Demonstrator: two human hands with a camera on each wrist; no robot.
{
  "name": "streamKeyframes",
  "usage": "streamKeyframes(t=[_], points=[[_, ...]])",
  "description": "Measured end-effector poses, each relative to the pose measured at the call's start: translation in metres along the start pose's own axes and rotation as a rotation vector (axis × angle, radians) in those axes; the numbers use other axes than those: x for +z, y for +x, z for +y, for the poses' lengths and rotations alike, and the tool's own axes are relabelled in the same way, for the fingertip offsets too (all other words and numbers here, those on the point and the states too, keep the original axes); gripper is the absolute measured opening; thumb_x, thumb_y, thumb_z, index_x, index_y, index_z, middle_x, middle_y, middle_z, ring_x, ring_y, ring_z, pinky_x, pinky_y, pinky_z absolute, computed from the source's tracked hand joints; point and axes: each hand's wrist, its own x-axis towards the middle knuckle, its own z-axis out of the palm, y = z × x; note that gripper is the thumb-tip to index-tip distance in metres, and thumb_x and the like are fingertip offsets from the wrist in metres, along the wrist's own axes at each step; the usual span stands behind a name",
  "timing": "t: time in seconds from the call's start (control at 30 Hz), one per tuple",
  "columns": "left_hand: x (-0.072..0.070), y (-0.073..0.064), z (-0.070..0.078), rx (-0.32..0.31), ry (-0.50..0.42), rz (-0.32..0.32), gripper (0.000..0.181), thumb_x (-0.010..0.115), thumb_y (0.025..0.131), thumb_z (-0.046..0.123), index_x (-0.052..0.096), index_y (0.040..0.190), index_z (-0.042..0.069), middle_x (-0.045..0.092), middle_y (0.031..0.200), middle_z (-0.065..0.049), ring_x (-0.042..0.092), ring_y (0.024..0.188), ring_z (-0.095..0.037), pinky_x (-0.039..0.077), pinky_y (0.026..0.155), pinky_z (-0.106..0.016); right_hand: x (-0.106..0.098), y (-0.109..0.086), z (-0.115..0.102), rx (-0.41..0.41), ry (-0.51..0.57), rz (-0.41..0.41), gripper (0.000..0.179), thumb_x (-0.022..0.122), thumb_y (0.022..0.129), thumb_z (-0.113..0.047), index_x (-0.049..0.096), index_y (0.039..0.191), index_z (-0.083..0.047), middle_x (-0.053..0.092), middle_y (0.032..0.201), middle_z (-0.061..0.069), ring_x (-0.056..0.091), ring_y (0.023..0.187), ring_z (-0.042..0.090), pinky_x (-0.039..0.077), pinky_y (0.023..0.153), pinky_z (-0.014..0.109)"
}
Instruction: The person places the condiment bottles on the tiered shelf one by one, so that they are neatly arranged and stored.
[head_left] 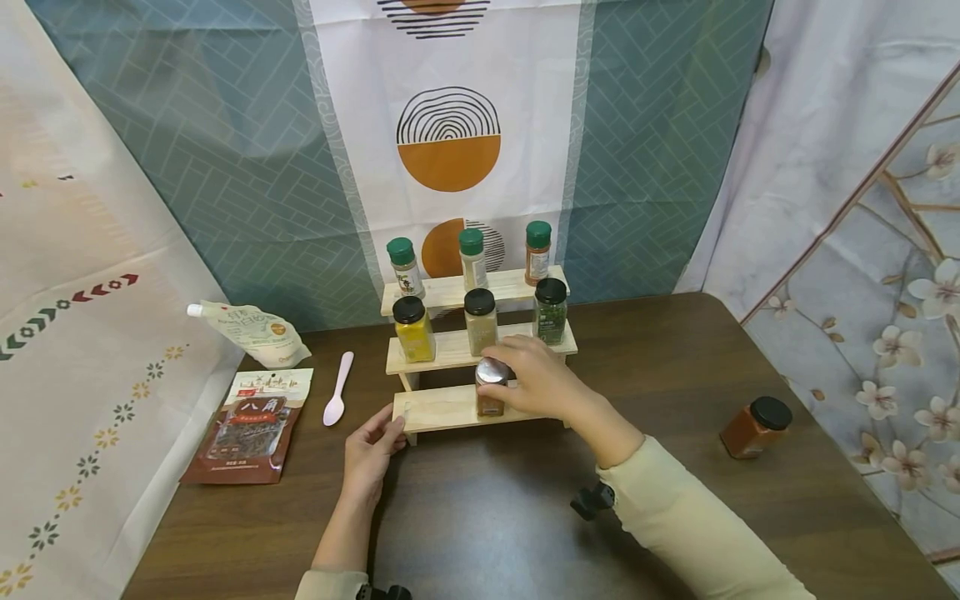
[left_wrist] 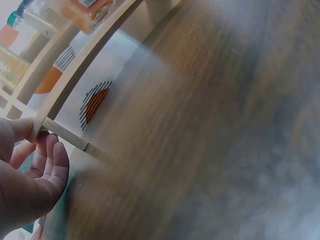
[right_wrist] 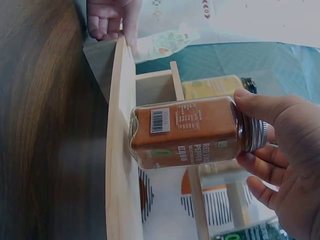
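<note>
My right hand (head_left: 536, 375) grips a glass jar of red pepper powder (right_wrist: 185, 132) by its metal lid, thumb on one side and fingers on the other. The jar is upright at the bottom step of a three-tier wooden rack (head_left: 435, 410); whether its base touches the board I cannot tell. My left hand (head_left: 369, 454) pinches the left end of that same step between thumb and fingers, also plain in the left wrist view. Behind, the middle step carries a yellow jar (head_left: 415, 335), a beige jar (head_left: 480, 325) and a green herb jar (head_left: 551, 315), all black-lidded.
Three green-capped bottles, one a red-brown shaker (head_left: 537, 258), stand on the top step. At left lie a white spouted pouch (head_left: 258, 335), a brown spice packet (head_left: 251, 429) and a pink spoon (head_left: 339, 390). A black-lidded red jar (head_left: 753, 429) sits at the table's right.
</note>
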Motion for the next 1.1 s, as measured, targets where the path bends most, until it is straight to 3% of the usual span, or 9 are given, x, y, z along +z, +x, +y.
streamKeyframes(t=[0.5,0.9,1.1], points=[[0.002,-0.002,0.000,-0.002,0.011,0.009,0.042,0.069,0.097,0.005,0.059,0.136,-0.006,0.071,0.094,-0.001,0.064,0.074,-0.007,0.056,0.070,-0.021,0.022,0.027,-0.012,0.034,0.012,-0.132,0.043,0.079,0.090,-0.035,0.069,0.121,-0.007,0.068,0.114,0.007,0.064,0.101,0.021,0.053,0.087,0.038],[0.001,0.000,0.000,-0.004,0.024,0.005,0.044,0.069,0.097,0.008,0.058,0.138,-0.005,0.071,0.095,-0.001,0.064,0.075,-0.008,0.057,0.071,-0.023,0.025,0.042,-0.020,0.064,-0.011,-0.162,0.043,0.079,0.090,-0.037,0.069,0.121,-0.010,0.068,0.112,0.005,0.062,0.100,0.019,0.053,0.087,0.036],[0.002,-0.001,0.000,-0.001,0.021,0.001,0.044,0.068,0.098,0.008,0.058,0.138,-0.005,0.071,0.094,0.000,0.065,0.075,-0.008,0.057,0.071,-0.022,0.023,0.035,-0.021,0.114,0.020,-0.178,0.059,0.080,0.088,-0.041,0.064,0.132,-0.006,0.065,0.126,0.009,0.061,0.114,0.023,0.052,0.095,0.039]])
